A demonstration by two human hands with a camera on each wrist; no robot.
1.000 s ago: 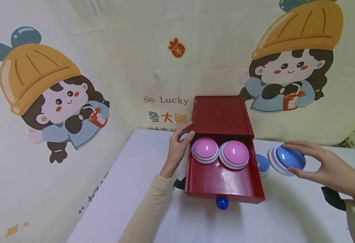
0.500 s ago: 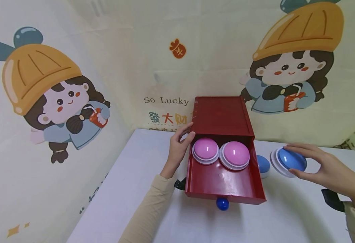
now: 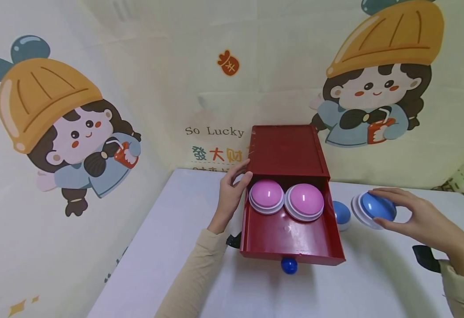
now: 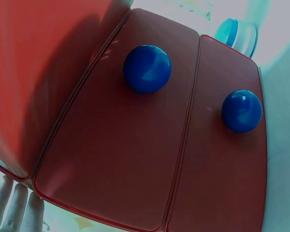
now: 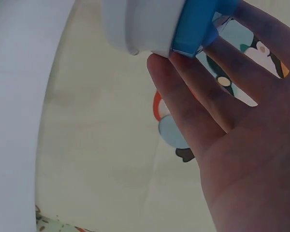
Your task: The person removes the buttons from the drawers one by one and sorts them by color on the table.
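A red drawer cabinet (image 3: 289, 150) stands on the white table with its top drawer (image 3: 295, 240) pulled out. Two pink dome push buttons, a left one (image 3: 267, 194) and a right one (image 3: 307, 199), sit side by side at the drawer's inner end. My left hand (image 3: 230, 196) rests against the cabinet's left side, fingers fairly straight. To the right of the drawer, my right hand (image 3: 418, 216) holds a blue push button (image 3: 378, 207) between thumb and fingers, tilted and above the table. Another blue push button (image 3: 341, 215) stands on the table, partly hidden by the drawer.
A blue knob (image 3: 289, 266) sticks out from the open drawer's front. Two lower drawers with blue knobs (image 4: 147, 69) are closed in the left wrist view. White table (image 3: 164, 247) extends left of the cabinet, and a cartoon-printed cloth (image 3: 287, 88) hangs behind.
The camera view shifts slightly. Both hands keep their places, the right one still holding the blue push button beside the drawer.
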